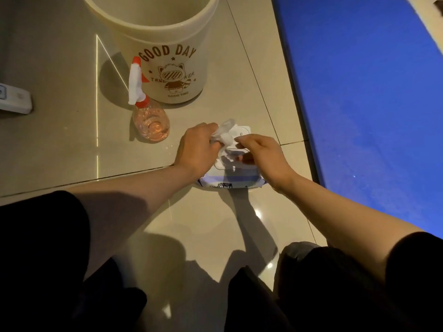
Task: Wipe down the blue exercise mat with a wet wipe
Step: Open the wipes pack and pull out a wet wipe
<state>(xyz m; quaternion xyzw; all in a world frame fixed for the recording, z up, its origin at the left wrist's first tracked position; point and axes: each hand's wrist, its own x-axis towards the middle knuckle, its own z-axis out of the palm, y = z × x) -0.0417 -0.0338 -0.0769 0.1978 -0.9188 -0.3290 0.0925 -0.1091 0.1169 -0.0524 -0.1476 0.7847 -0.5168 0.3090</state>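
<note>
A pack of wet wipes [231,182] lies on the tiled floor in front of my knees, its white flip lid [242,131] open. My left hand [197,147] grips a crumpled white wet wipe [224,134] pulled up from the pack. My right hand [262,154] reaches over the pack's opening, its fingers curled and pinching the wipe near the lid. The blue exercise mat [371,97] lies flat on the floor to the right, its dark edge close to my right forearm.
A cream bucket [163,44] printed "GOOD DAY" stands on the tiles ahead. A clear spray bottle [149,121] with a red and white trigger stands in front of it. A white device [14,99] lies at the left edge. My dark-clothed knees fill the bottom.
</note>
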